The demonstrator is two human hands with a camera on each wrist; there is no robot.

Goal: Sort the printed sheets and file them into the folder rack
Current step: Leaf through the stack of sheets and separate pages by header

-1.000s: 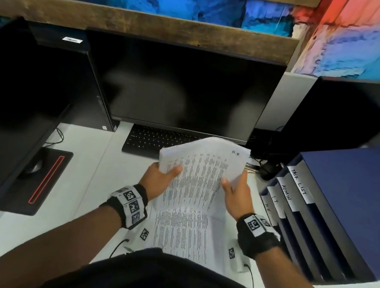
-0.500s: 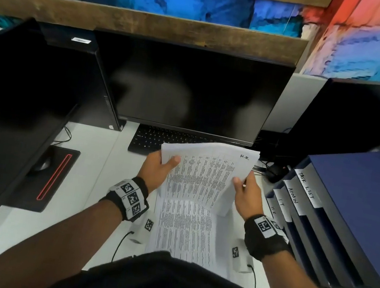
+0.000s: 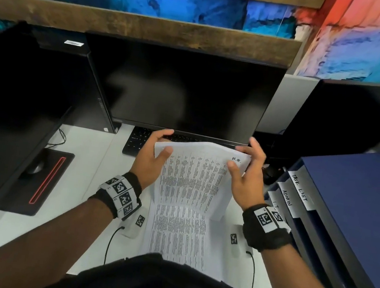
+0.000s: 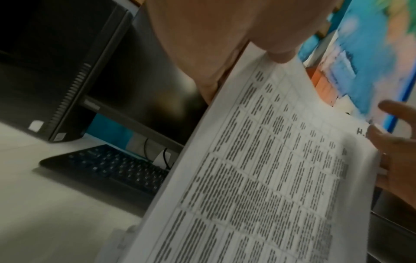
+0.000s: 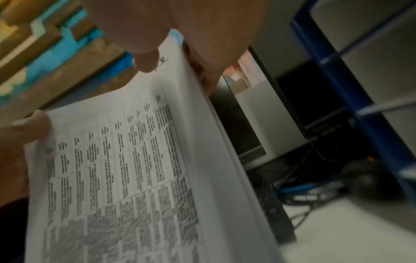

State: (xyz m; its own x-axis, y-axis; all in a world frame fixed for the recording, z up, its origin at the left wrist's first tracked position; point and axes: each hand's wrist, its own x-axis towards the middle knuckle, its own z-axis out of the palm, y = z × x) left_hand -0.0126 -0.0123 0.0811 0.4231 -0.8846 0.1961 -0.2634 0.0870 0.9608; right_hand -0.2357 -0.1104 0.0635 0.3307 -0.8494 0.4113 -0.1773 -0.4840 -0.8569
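A printed sheet (image 3: 194,176) marked "H.R." at its top right corner is lifted above the desk in front of the monitor. My left hand (image 3: 155,153) pinches its top left corner, thumb on the printed face. My right hand (image 3: 245,169) pinches the top right corner beside the "H.R." mark. The same sheet (image 4: 258,169) fills the left wrist view, and the right wrist view shows the sheet (image 5: 126,169) with my thumb over the mark. More printed sheets (image 3: 177,235) lie flat on the desk below. The blue folder rack (image 3: 345,216) stands at the right with labels "TASK LIST", "ADMIN" and "I.T.".
A dark monitor (image 3: 182,91) stands straight ahead with a black keyboard (image 3: 136,142) under it. A black computer tower (image 3: 53,79) and a mouse on a black pad (image 3: 37,182) are at the left. Another monitor (image 3: 351,116) and cables sit behind the rack.
Both hands have lifted the "H.R." sheet higher and farther forward, and their grips have shifted from its sides up to its top corners.
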